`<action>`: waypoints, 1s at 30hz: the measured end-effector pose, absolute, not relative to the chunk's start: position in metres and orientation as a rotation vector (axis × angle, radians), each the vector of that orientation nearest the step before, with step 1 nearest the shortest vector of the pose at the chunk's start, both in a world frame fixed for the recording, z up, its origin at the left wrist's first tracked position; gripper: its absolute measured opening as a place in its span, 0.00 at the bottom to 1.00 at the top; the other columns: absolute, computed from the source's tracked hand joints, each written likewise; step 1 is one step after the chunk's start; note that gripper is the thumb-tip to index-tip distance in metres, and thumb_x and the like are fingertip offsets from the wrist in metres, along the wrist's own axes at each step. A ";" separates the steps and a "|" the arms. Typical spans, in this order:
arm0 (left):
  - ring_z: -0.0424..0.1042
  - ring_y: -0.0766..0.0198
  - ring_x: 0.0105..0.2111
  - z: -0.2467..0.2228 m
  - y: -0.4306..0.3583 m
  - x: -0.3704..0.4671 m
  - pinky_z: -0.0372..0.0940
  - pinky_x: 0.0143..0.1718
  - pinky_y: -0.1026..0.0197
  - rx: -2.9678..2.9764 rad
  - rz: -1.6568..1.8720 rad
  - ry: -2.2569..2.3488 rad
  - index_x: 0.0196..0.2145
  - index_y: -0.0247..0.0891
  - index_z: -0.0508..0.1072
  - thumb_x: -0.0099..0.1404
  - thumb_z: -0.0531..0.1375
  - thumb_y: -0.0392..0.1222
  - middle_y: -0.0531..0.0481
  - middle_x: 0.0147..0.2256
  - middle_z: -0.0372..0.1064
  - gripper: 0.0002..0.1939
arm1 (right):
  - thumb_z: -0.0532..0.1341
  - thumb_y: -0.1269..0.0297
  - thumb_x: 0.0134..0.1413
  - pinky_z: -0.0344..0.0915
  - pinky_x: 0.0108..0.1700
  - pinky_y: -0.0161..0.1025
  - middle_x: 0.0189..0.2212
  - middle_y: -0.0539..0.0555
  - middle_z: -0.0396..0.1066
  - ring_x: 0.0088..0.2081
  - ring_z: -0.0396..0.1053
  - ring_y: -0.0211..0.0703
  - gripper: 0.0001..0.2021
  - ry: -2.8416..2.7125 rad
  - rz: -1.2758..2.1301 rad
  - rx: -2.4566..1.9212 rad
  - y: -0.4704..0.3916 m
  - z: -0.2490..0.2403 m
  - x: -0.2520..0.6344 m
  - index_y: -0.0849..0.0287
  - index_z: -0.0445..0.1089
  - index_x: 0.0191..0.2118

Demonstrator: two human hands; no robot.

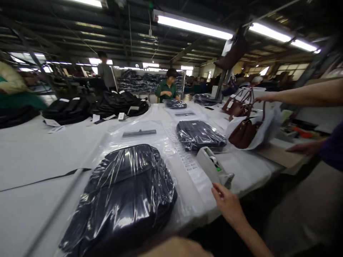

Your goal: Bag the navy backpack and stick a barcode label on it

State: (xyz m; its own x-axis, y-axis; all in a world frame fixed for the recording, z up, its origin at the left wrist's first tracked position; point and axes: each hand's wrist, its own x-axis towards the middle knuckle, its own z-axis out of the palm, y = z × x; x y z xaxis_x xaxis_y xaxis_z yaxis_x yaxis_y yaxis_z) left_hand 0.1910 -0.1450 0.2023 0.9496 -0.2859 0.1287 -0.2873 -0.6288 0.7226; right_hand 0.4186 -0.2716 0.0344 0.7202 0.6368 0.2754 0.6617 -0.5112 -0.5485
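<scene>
My right hand (227, 203) reaches over the table's near edge. Its fingertips meet the near end of a white strip of labels (187, 160), just below a grey tape dispenser (213, 166). Whether the fingers pinch the strip cannot be told. To the hand's left lies a dark backpack sealed in a clear plastic bag (125, 196). A blurred bit of bare arm (174, 250) shows at the bottom edge; my left hand itself is out of sight.
A second bagged dark bag (199, 135) lies beyond the dispenser. A co-worker's arms (294, 96) handle brown handbags (243, 130) at the right. Black bags (118, 103) are piled at the back left. Another person (168, 89) works at the table's far end.
</scene>
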 end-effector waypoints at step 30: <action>0.70 0.54 0.44 0.043 -0.011 0.380 0.61 0.47 0.57 2.189 0.274 0.531 0.44 0.34 0.73 0.56 0.57 0.38 0.42 0.42 0.72 0.17 | 0.65 0.58 0.29 0.65 0.32 0.41 0.21 0.54 0.72 0.25 0.70 0.45 0.16 -0.380 1.101 -1.573 -0.155 0.007 0.499 0.61 0.68 0.28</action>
